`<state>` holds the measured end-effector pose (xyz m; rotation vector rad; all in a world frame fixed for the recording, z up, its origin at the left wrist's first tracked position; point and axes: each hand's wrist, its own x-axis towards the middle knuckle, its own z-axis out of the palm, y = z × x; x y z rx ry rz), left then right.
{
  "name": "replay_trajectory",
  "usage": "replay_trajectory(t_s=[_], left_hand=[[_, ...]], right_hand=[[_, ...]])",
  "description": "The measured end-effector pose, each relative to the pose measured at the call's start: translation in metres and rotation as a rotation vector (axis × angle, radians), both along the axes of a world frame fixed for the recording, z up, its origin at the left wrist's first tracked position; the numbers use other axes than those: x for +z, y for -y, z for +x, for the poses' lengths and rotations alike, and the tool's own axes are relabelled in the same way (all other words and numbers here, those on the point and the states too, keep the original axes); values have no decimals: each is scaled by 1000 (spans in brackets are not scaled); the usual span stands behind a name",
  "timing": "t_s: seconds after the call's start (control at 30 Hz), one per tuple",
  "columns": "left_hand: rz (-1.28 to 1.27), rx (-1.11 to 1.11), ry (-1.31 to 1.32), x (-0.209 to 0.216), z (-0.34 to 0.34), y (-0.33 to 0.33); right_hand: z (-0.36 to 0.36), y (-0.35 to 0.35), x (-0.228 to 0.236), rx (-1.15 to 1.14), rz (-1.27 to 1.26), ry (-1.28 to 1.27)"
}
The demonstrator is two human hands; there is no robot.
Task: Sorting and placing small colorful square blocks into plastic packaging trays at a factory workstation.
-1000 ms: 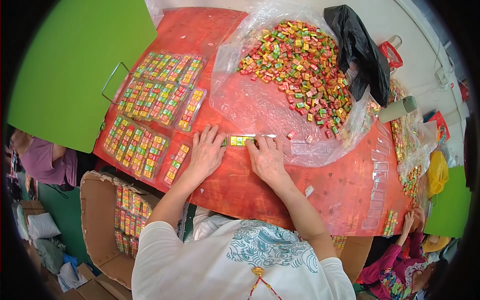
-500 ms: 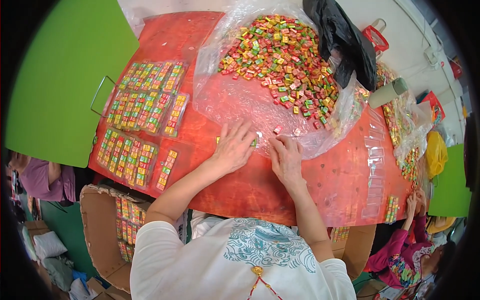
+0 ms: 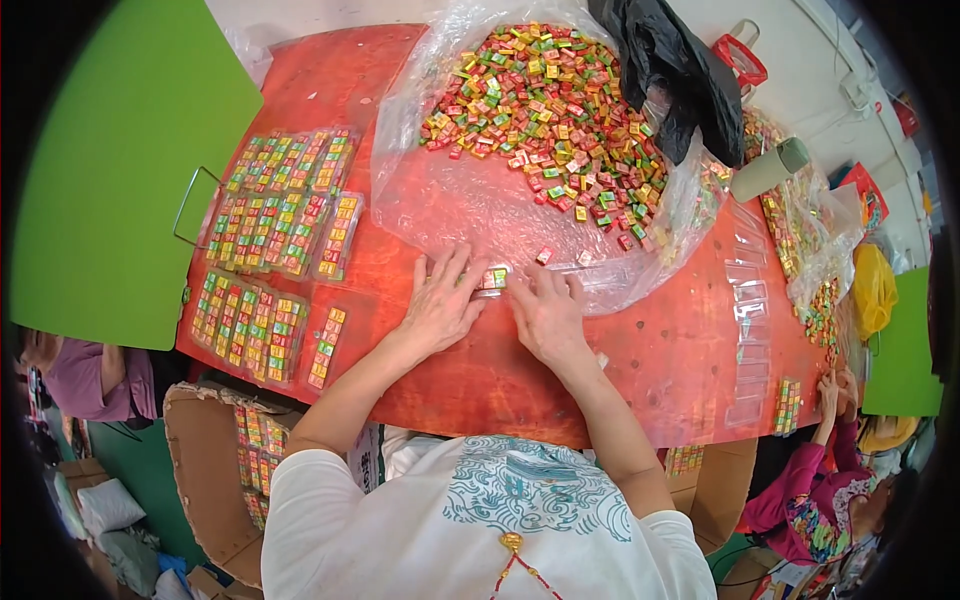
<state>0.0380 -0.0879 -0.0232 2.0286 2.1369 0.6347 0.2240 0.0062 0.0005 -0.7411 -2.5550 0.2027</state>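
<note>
A narrow clear plastic tray lies on the red table between my hands, with green and yellow wrapped blocks (image 3: 495,278) showing in it. My left hand (image 3: 443,302) rests over the tray's left part, its fingers stretched and apart. At the right end, my right hand (image 3: 548,315) has its fingers spread and slightly bent, the index fingertip beside the blocks. What lies beneath both palms is hidden. Just beyond, a loose red block (image 3: 544,256) lies on a clear plastic sheet (image 3: 470,205). A large heap of small red, yellow and green wrapped blocks (image 3: 550,110) covers the sheet's far part.
Filled trays (image 3: 270,230) lie in groups at the left, with a single filled tray (image 3: 327,347) nearer. Empty clear trays (image 3: 748,320) line the right. A black bag (image 3: 680,70), a pale green tube (image 3: 770,170) and a cardboard box (image 3: 205,480) surround my place. Another person's hands (image 3: 835,390) are at far right.
My right hand has moved left toward the tray, its fingers spreading from a pinch. My left hand has shifted slightly left, and the green and yellow blocks show more. The view has shifted a little.
</note>
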Motion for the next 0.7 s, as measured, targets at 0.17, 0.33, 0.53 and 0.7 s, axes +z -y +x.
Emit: replay_trajectory(t_s=[0.17,0.33,0.53,0.7], left_hand=[[19,16,-52,-3,-2,7],[123,-59,-178,-13,-6,0],[228,-13,-124,-1,1,11],[287,163,-128,38,-7,69]], right_hand=[[-7,0,-10,27,5,28],[12,-7,-9,-33,-55,-2],[25,-10,-6,-24,-80,-29],[24,-7,-3,-13,-76,-28]])
